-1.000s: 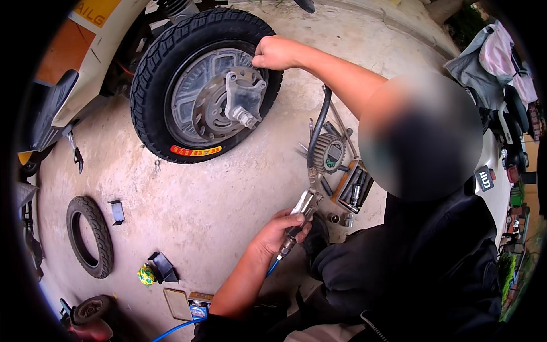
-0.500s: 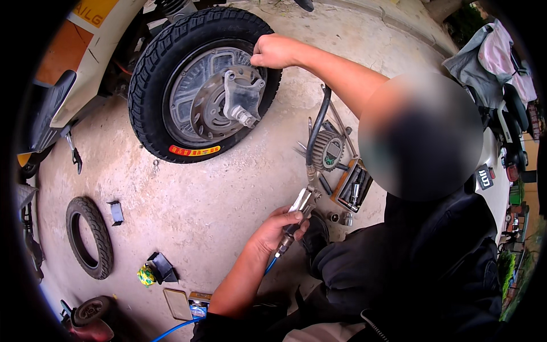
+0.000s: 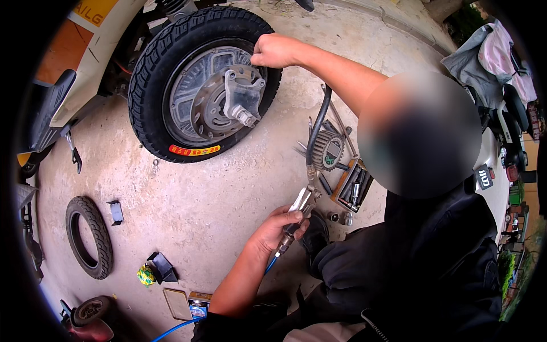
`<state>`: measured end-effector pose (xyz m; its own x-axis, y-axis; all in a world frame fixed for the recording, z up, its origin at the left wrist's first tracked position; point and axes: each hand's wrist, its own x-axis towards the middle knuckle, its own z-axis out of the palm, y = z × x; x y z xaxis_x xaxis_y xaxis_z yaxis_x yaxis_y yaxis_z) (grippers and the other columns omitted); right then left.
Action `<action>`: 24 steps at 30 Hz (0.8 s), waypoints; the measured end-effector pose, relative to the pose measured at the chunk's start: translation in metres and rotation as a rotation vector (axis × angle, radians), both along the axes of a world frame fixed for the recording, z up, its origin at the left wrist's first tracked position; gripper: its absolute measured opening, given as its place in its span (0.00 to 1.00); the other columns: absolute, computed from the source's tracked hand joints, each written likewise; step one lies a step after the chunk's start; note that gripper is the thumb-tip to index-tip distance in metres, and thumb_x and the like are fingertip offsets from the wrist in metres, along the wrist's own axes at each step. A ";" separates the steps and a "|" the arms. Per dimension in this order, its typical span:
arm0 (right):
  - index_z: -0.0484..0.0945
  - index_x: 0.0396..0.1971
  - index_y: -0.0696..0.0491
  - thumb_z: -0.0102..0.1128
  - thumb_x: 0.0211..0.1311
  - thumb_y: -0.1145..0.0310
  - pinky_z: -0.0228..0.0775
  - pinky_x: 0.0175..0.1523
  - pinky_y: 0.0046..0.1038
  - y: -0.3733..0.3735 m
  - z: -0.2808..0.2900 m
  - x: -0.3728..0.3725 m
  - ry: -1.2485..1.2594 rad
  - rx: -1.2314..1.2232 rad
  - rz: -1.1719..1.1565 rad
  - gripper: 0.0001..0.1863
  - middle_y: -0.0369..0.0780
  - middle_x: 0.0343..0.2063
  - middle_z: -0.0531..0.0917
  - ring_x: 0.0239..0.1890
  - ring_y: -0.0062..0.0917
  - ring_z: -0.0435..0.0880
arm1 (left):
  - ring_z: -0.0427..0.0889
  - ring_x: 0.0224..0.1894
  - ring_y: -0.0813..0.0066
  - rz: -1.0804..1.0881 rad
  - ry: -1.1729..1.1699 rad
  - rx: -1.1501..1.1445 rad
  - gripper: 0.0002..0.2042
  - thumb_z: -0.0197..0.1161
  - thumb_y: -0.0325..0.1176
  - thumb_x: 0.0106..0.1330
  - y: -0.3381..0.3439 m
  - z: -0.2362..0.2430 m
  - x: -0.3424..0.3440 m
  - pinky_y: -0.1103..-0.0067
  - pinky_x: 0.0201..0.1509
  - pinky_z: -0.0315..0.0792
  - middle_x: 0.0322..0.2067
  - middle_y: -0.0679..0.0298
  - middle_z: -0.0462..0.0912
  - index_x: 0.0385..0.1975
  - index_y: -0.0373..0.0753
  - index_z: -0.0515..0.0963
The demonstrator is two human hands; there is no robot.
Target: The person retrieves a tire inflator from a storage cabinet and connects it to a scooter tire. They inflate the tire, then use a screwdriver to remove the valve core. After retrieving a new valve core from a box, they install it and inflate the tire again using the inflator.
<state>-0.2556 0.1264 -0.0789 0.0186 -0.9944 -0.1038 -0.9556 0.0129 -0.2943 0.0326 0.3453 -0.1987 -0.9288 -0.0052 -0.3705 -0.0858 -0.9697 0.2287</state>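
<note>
My left hand (image 3: 284, 227) grips a metal inflator handle (image 3: 302, 206), with a blue hose (image 3: 272, 265) at its lower end and a black hose (image 3: 319, 119) rising from its top. A ribbed round gauge with a small display (image 3: 330, 149) is just right of that hose. My right hand (image 3: 270, 52), fingers closed, is at the upper right rim of the scooter wheel (image 3: 148, 108); what its fingertips hold is hidden. The wheel has a black tyre, a brake disc (image 3: 205, 111) and a metal bracket (image 3: 239, 94) on its axle.
A sockets box (image 3: 352, 188), loose sockets (image 3: 347, 218), a spare tyre (image 3: 74, 233), small dark boxes (image 3: 165, 268) and an open tin (image 3: 178, 303) lie on the concrete. The scooter body (image 3: 74, 62) is upper left; covered vehicles (image 3: 496, 62) stand right; a red one (image 3: 85, 325) lower left.
Very little differs: the wheel and my right hand sit a few pixels further left than a second ago. My left hand keeps its grip on the inflator.
</note>
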 end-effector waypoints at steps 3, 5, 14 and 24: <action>0.83 0.28 0.60 0.56 0.55 0.54 0.74 0.44 0.40 0.000 -0.002 -0.002 -0.003 -0.009 -0.005 0.21 0.54 0.30 0.82 0.37 0.46 0.82 | 0.73 0.20 0.75 0.002 -0.009 0.001 0.19 0.66 0.38 0.57 0.000 0.001 -0.001 0.82 0.23 0.69 0.24 0.57 0.76 0.43 0.30 0.74; 0.83 0.28 0.61 0.56 0.55 0.54 0.74 0.44 0.40 0.000 -0.001 -0.001 0.000 0.000 -0.009 0.21 0.54 0.30 0.82 0.37 0.46 0.82 | 0.73 0.20 0.75 0.003 -0.011 0.004 0.19 0.66 0.37 0.57 0.000 0.001 -0.001 0.82 0.23 0.69 0.24 0.57 0.76 0.43 0.30 0.74; 0.83 0.30 0.60 0.56 0.55 0.55 0.74 0.45 0.40 0.000 0.000 0.000 0.004 0.014 -0.025 0.21 0.54 0.32 0.83 0.38 0.45 0.82 | 0.73 0.20 0.75 0.002 -0.003 0.011 0.19 0.66 0.37 0.57 0.000 -0.001 -0.001 0.82 0.23 0.69 0.24 0.57 0.75 0.43 0.30 0.74; 0.83 0.29 0.60 0.56 0.55 0.54 0.74 0.45 0.40 0.000 0.002 0.001 0.013 0.016 -0.018 0.21 0.53 0.32 0.83 0.38 0.45 0.82 | 0.73 0.20 0.75 -0.004 0.002 0.011 0.19 0.66 0.37 0.57 -0.001 0.000 -0.001 0.82 0.23 0.69 0.25 0.57 0.76 0.43 0.30 0.74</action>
<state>-0.2548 0.1266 -0.0768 -0.0006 -0.9927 -0.1202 -0.9589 0.0347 -0.2815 0.0316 0.3444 -0.1987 -0.9297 0.0022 -0.3683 -0.0888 -0.9718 0.2184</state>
